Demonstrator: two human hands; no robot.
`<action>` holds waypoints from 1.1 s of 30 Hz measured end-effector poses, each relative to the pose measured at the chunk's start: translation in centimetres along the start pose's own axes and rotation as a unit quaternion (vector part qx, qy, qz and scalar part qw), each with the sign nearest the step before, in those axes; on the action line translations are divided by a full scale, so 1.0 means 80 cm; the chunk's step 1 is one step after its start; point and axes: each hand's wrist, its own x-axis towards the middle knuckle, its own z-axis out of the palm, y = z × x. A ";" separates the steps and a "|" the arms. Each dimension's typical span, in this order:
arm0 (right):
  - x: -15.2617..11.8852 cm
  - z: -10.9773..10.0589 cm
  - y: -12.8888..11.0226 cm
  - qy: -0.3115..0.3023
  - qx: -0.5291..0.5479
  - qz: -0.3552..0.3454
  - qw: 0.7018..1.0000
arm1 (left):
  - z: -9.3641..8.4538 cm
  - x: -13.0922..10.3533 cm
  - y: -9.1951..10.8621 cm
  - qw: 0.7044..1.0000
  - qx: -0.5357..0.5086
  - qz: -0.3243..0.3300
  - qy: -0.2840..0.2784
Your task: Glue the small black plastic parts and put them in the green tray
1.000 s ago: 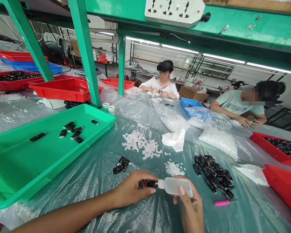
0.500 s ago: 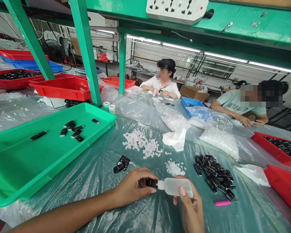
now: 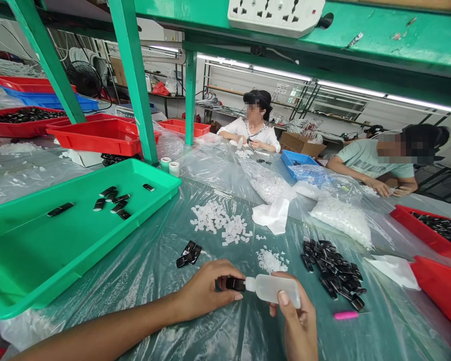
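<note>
Between the thumb and fingers of my left hand (image 3: 206, 291) is a small black glossy part (image 3: 234, 284). My right hand (image 3: 296, 311) is closed around a translucent white squeeze bottle (image 3: 276, 290), lying sideways with its nozzle end pointing left at the black part. The nozzle's tip meets the part's right end; whether it goes inside I cannot tell. Several like black parts (image 3: 188, 254) lie just beyond my left hand. A larger heap of black parts (image 3: 332, 271) is right of my right hand, with a pink-handled tool (image 3: 346, 315) below it.
White small pieces (image 3: 210, 216) and a finer white pile (image 3: 272, 259) lie ahead on the plastic-covered table. A green tray (image 3: 82, 271) with several black parts stands left; red trays (image 3: 441, 281) stand right. Two co-workers sit across. A green shelf frame (image 3: 131, 75) rises ahead.
The bottle's nozzle has come slightly closer to the black part, closing the small visible length between them. Both hands otherwise keep their grip and place.
</note>
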 end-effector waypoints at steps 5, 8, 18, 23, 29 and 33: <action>0.000 -0.002 0.004 -0.013 0.018 0.000 1.000 | -0.002 0.000 0.003 1.000 -0.013 0.002 -0.007; 0.003 -0.004 0.007 -0.028 0.048 0.026 0.998 | -0.002 0.001 0.004 0.999 -0.040 -0.001 -0.008; 0.016 -0.004 0.009 -0.064 0.215 0.147 0.963 | 0.001 0.001 0.002 0.988 -0.150 -0.021 -0.010; 0.017 -0.006 0.012 -0.065 0.222 0.155 0.960 | 0.001 0.002 0.003 0.987 -0.159 -0.018 -0.013; 0.015 -0.005 0.010 -0.067 0.214 0.160 0.961 | 0.001 0.002 0.002 0.987 -0.158 -0.010 -0.014; 0.013 -0.004 0.010 -0.067 0.199 0.150 0.966 | 0.001 0.001 0.000 0.991 -0.130 -0.005 -0.006</action>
